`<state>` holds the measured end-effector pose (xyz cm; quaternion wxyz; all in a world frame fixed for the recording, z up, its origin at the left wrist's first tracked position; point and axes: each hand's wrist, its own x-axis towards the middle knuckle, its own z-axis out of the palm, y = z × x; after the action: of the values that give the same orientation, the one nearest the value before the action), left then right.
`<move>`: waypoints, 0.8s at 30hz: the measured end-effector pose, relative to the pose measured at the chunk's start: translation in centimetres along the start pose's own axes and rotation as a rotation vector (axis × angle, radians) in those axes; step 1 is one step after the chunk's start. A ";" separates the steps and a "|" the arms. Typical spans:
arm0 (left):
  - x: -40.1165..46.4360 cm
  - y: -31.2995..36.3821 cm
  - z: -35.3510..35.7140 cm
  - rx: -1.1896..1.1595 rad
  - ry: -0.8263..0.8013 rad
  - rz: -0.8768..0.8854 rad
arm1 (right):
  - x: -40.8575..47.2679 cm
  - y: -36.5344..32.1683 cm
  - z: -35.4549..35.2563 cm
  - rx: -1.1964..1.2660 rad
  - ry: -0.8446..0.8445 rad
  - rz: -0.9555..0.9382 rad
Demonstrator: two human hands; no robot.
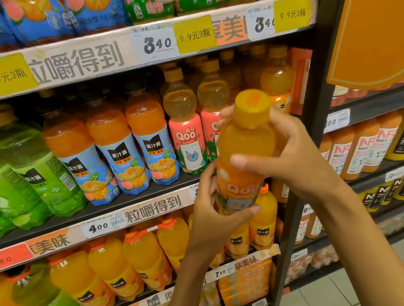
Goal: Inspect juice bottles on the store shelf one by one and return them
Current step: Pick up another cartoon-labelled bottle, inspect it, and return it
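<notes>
My right hand (294,152) is wrapped round the upper body of the orange Qoo bottle (242,153), thumb across the front just below the shoulder. My left hand (215,209) cups the lower labelled part, fingers curled behind and thumb under the base edge. So both hands are closed on it, and the bottle sits tilted w/ its yellow cap (251,108) leaning toward me, held in the air in front of the middle shelf (136,205), near that shelf's right end.

Handling, as I judge it: full of juice, so fairly weighty for its size; thin plastic that should give a bit if squeezed; the label sleeve is prob. slick. Best hold is at the waist or shoulder (not the cap alone).

Its home looks to be the gap beside the pink Qoo bottles (187,139) at the right end of that shelf, by the black upright (316,104).
</notes>
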<state>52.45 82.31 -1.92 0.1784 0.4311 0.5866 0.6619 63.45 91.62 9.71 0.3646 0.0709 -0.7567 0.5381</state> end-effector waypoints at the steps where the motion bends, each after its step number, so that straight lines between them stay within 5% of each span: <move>1: 0.0 0.3 0.2 -0.006 -0.012 0.008 | 0.4 0.2 -0.2 0.038 0.062 0.020; 5: 0.2 1.3 1.6 -0.055 0.003 -0.027 | 1.6 1.7 -1.5 0.137 0.215 0.163; 10: 1.6 0.9 3.8 -0.071 0.084 -0.045 | 2.4 3.4 -3.2 -0.016 0.242 0.336; 19: 5.1 0.0 6.6 0.323 0.396 0.047 | 3.8 4.9 -4.3 -0.132 0.462 0.087; 24: 6.3 -1.0 7.4 0.433 0.397 0.120 | 4.2 6.4 -5.2 -0.173 0.461 0.050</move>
<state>54.40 91.80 -0.98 -0.0752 0.3551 0.7110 0.6023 59.71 99.92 8.28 0.5189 -0.1039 -0.6982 0.4822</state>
